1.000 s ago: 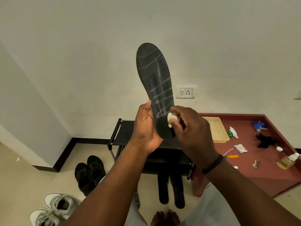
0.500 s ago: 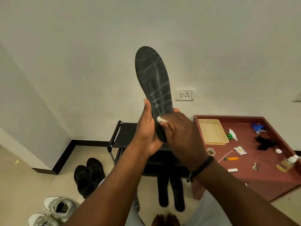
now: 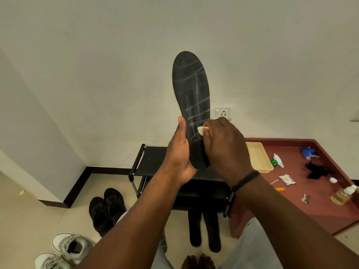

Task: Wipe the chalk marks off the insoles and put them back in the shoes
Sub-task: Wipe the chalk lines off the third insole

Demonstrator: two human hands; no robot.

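Note:
A black insole (image 3: 191,86) crossed with white chalk lines stands upright in front of the wall. My left hand (image 3: 179,152) grips its heel end, thumb along the left edge. My right hand (image 3: 223,148) pinches a small white wipe (image 3: 201,130) against the lower part of the insole. Two more black insoles (image 3: 204,228) lie on the floor under the rack. A pair of black shoes (image 3: 106,208) sits on the floor at the left, and a pair of white sneakers (image 3: 64,251) at the bottom left.
A low black shoe rack (image 3: 155,160) stands against the wall. To the right, a red platform (image 3: 303,195) carries a cream tray (image 3: 258,158), a blue sprayer, a black cloth, a small bottle of yellow liquid (image 3: 342,195) and small packets. A wall socket (image 3: 222,113) sits behind the insole.
My right hand has rubbed the wipe across the lower insole, left and back to the right. The chalk near the heel looks fainter. The insole stays upright in my left hand.

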